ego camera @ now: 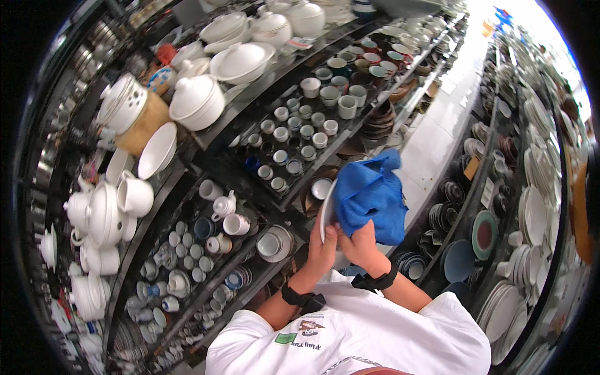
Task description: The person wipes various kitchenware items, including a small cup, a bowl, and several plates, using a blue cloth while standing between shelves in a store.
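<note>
My left hand (322, 248) grips the rim of a white ceramic dish (329, 206), which is held tilted up in front of my chest. A blue cloth (370, 197) covers most of the dish's face, so its full shape is hidden. My right hand (362, 246) has hold of the cloth's lower part and presses it close to the dish. Some of the right fingers are hidden behind the cloth's folds. Both wrists carry black straps.
Left, tiered dark shelves hold small cups (307, 131), teapots (224, 206) and lidded white tureens (199, 101). To the right, another rack bears stacked plates (499, 311) and a blue plate (458, 261). A pale tiled aisle floor (429, 140) runs between them.
</note>
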Demonstrator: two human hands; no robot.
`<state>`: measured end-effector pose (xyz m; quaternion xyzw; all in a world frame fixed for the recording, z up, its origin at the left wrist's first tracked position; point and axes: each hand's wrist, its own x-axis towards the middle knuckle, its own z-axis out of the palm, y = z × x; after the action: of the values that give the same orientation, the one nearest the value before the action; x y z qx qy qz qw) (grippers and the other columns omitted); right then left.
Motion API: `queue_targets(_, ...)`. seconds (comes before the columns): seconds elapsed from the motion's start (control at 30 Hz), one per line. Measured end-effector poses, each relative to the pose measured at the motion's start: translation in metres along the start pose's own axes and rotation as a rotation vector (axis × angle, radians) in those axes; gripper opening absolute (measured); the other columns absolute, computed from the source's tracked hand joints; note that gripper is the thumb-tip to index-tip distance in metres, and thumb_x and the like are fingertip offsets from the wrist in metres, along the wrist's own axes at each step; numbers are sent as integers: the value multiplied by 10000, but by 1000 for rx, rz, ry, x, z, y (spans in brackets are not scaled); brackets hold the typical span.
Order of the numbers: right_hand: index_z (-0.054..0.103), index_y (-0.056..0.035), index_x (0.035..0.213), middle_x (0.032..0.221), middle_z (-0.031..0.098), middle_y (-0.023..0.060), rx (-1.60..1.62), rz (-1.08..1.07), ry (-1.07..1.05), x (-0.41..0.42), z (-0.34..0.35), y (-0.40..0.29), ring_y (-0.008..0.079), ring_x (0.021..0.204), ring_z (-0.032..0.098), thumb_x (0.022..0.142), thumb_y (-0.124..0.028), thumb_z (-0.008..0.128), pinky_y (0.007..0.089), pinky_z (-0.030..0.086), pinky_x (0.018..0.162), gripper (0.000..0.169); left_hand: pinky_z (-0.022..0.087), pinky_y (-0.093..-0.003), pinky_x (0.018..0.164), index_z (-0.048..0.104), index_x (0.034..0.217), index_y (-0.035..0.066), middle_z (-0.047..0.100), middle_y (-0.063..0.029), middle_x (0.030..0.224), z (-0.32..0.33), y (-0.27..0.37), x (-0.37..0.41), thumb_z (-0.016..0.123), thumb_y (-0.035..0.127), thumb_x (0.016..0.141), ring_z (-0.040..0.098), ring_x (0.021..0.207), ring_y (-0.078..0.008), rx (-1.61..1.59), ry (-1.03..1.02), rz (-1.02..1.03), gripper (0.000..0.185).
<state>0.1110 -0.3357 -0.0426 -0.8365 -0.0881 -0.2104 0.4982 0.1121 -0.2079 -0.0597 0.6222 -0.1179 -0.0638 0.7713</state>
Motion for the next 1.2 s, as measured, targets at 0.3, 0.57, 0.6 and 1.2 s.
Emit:
queue_targets(0.3, 562, -25, 1335, 1238, 645, 104, 714, 254, -684, 66, -32, 4, 247, 1093, 596, 998, -200, 614, 386, 466, 967, 384, 470, -417, 1061, 390, 1465, 61, 565, -105, 1366, -6, -4, 45, 431, 526, 1050, 575, 1231, -236, -437, 342, -144, 625)
queue_targets(0.57, 391, 2, 1483, 1393, 568, 172, 1670, 452, -335, 133, -127, 37, 352, 1229, 589, 911, -355, 713, 501, 479, 1064, 747, 454, -458, 1087, 363, 1484, 45, 515, -119, 1449, 14, -23, 76, 444, 467, 1065, 542, 1305, -294, -573, 474, -423, 600)
queue_targets(0.6, 420, 8, 1452, 1356, 589, 177, 1785, 452, -274, 141, -128, 38, 347, 1184, 615, 915, -300, 688, 499, 490, 1061, 674, 466, -469, 1079, 379, 1472, 60, 521, -115, 1449, 24, -23, 84, 468, 440, 1064, 551, 1297, -298, -671, 506, -420, 565)
queue_targets(1.2, 535, -25, 1369, 1333, 592, 177, 543, -58, -601, 184, -94, 100, 327, 1170, 621, 789, -134, 765, 389, 474, 1016, 634, 450, -405, 1107, 455, 1476, 98, 523, -86, 1478, 78, -61, 55, 498, 405, 1041, 554, 1298, -230, -752, 790, -201, 535)
